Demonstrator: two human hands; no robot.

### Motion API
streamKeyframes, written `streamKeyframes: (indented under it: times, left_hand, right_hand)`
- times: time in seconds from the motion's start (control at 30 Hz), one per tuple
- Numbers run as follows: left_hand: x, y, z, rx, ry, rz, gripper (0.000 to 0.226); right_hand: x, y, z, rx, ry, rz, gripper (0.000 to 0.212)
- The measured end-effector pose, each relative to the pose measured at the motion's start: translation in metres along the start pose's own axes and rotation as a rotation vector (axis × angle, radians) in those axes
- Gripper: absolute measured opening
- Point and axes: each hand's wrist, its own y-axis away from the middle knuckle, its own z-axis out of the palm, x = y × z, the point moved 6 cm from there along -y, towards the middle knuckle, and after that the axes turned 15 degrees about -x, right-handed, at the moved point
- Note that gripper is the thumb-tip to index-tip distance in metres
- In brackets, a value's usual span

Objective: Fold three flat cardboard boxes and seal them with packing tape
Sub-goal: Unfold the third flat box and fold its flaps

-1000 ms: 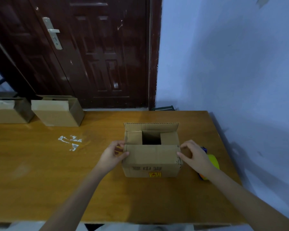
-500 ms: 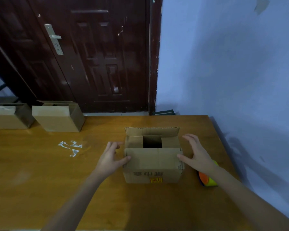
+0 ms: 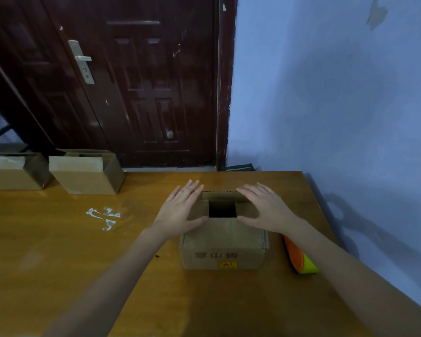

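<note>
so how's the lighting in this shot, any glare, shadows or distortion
Head view: dim, bluish light; soft arm shadows fall on the wall to the right; faint sheen on the door and the table; wide-angle bending at the frame edges; the print on the box is too soft to read.

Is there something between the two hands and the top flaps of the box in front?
Nothing visible. The left hand and the right hand lie flat on the side flaps of the box; only the square gap between them remains open.
</note>
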Motion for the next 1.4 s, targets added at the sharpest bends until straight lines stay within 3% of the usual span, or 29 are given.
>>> streamKeyframes:
  times: [0.27,0.73,1.2,1.4]
  left_hand:
    - [0.007,0.022,0.042,-0.017,-0.084,0.0,0.055]
    - [0.002,0.027,0.077,-0.081,-0.022,-0.054,0.054]
    - [0.005,0.029,0.059,-0.041,-0.025,-0.026,0.061]
    - [0.013,0.023,0.044,-0.007,-0.041,-0.049,0.065]
  right_hand:
    - [-0.001,0.026,0.04,-0.059,0.02,-0.031,0.054]
    - [-0.008,0.039,0.077,-0.198,0.058,0.023,0.059]
    - [-0.002,0.047,0.064,-0.093,-0.011,0.032,0.062]
    - [0.01,0.054,0.059,-0.009,-0.038,0.078,0.053]
